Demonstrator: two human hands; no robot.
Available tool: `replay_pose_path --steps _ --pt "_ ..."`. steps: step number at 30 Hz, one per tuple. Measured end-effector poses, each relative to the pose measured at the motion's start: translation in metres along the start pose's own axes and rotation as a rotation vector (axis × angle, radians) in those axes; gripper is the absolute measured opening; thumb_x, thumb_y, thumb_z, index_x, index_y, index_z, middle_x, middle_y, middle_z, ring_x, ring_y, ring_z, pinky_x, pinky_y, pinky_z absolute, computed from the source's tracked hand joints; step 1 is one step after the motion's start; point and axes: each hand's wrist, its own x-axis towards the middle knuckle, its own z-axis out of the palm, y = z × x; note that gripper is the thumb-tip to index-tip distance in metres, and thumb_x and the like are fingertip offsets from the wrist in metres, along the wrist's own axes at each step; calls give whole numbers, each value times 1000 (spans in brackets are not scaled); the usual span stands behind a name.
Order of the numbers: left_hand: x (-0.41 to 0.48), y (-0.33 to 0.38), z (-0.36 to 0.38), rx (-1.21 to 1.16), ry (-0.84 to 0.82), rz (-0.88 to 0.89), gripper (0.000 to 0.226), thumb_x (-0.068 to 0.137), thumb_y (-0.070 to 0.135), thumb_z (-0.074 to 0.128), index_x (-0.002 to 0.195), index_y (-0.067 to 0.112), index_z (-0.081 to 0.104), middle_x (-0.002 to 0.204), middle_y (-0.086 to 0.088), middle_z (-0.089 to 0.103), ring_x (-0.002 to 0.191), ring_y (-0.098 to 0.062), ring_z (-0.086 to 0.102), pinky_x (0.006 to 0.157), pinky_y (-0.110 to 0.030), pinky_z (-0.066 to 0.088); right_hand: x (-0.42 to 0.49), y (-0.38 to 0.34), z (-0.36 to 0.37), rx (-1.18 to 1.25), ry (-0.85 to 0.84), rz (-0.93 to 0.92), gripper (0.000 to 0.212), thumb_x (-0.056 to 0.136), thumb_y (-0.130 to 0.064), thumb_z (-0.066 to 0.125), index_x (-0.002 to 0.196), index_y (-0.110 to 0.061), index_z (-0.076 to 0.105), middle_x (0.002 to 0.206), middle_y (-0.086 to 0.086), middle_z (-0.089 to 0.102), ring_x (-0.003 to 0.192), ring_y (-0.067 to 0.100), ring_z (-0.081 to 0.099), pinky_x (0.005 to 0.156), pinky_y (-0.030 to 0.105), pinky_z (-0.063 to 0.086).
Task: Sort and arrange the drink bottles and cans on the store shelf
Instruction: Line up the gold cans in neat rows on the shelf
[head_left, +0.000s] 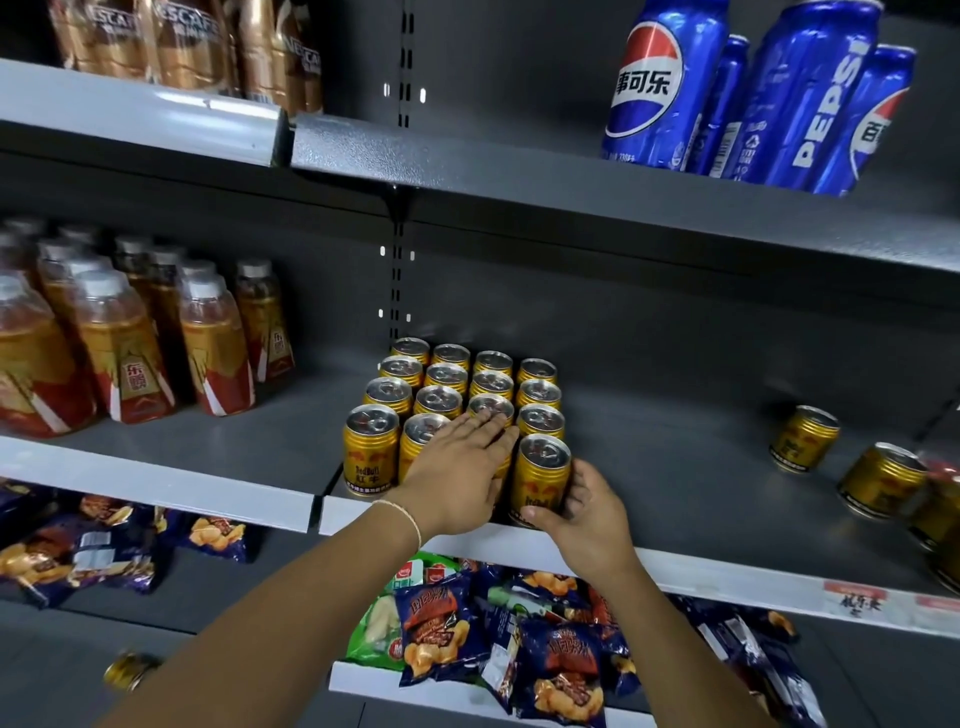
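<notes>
Several gold Red Bull cans (447, 387) stand in tidy rows on the grey middle shelf (675, 467). My left hand (460, 470) lies flat with straight fingers over the front cans of the block. My right hand (582, 512) grips a gold can (540, 475) at the block's front right corner, fingers curled round its lower part. More loose gold cans (804, 439) stand apart at the far right of the same shelf.
Orange drink bottles (124, 353) fill the shelf's left section. Blue Pepsi cans (670, 83) and brown Nescafe bottles (182, 47) stand on the upper shelf. Snack bags (519, 634) lie on the lower shelf. One gold can (132, 670) sits at lower left.
</notes>
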Motion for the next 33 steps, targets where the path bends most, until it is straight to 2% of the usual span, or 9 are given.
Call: replay_pose_path --steps 7,14,18,21,23,25,28,30,33 --pt "0 0 -2 16 -27 7 71 95 35 42 155 21 6 163 -4 3 149 -20 -1 116 -31 -9 -1 -4 -1 3 -10 -24 65 69 -5 87 117 -37 55 116 -10 69 105 5 67 92 28 56" --pt "3 5 -12 -21 -110 -19 73 93 35 46 154 18 10 163 -6 6 150 -22 0 118 -35 -4 1 -7 0 -63 -38 -3 72 72 -9 86 132 -25 50 125 -5 64 115 12 62 101 41 52" --pt "13 11 -31 -144 -215 -75 79 87 26 51 155 19 10 163 -6 5 150 -24 1 119 -38 -1 0 -11 -15 68 -114 50 93 74 -10 85 148 -25 31 130 -5 57 122 13 57 98 24 48" --pt "18 26 -40 -224 -140 -63 74 88 19 50 154 19 16 162 -3 11 149 -25 5 114 -32 1 -6 -10 -44 51 -2 45 71 86 -23 75 146 -25 37 125 -6 61 118 9 58 95 23 47" --pt "26 42 -44 -282 -89 -37 70 88 16 50 152 19 23 161 -2 19 148 -25 12 118 -34 11 -11 -9 -67 15 97 21 47 92 -24 67 136 -25 49 110 -11 69 109 7 64 94 25 49" --pt "39 63 -45 -306 -60 17 67 87 12 50 151 15 29 159 -4 25 147 -22 18 118 -32 20 -13 -5 -92 -43 169 11 35 96 -20 62 130 -19 56 96 -10 70 97 8 66 95 30 51" --pt "62 99 -38 -325 -57 96 64 88 9 47 150 11 31 158 -7 28 146 -19 19 116 -23 9 -16 2 -132 -181 266 21 29 96 -17 60 125 -13 61 81 -11 64 83 4 63 94 29 51" --pt "78 125 -30 -344 -73 128 63 88 9 47 150 12 31 157 -6 28 146 -20 20 115 -22 5 -18 8 -163 -283 328 29 25 96 -17 61 120 -13 63 87 -7 67 82 5 63 91 25 51" --pt "105 169 -16 -399 -129 138 63 90 9 45 151 15 28 158 -5 26 145 -22 21 116 -26 14 -20 17 -214 -536 358 45 27 95 -13 58 122 -11 63 114 4 68 98 16 61 93 20 44"
